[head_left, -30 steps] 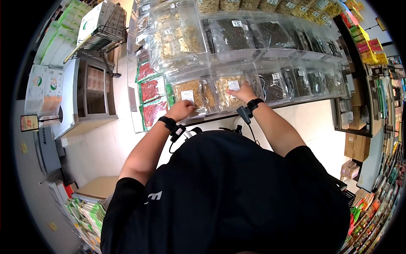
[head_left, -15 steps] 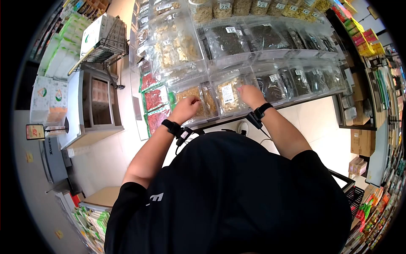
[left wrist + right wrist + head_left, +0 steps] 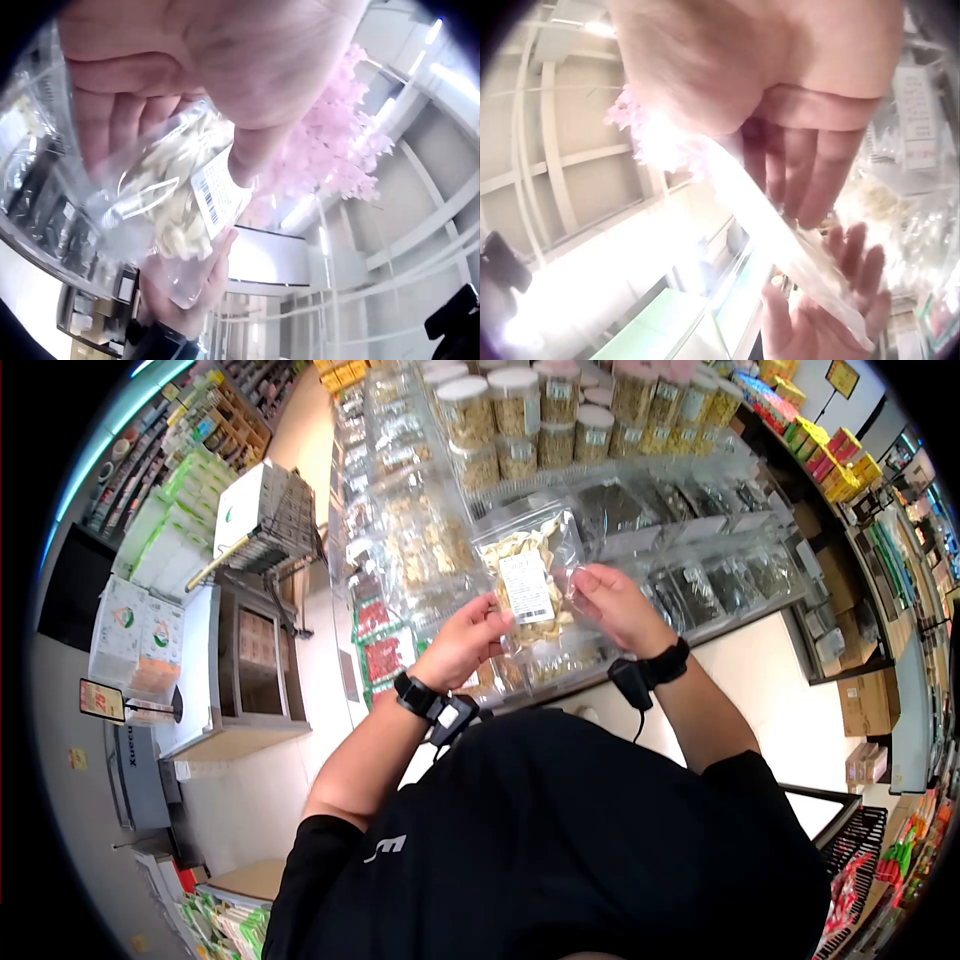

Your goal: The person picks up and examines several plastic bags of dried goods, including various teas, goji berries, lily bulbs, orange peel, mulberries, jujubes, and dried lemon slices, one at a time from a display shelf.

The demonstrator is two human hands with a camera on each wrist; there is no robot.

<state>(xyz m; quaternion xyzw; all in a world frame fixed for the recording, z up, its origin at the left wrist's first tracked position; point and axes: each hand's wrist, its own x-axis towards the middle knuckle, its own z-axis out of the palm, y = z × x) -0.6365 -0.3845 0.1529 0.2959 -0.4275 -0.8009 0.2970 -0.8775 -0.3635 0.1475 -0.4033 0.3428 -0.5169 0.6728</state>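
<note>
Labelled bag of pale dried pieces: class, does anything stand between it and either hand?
Nothing visible does. The left hand grips the bag at its lower left, thumb on the front; the right hand holds its right edge.

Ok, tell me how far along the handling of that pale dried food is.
Picking up looks done: the bag is raised over the display. In hand now, the left hand and right hand pinch its sides, its white label facing up. Setting it down is left, as both hands hold it; where it should go, I can't tell.
</note>
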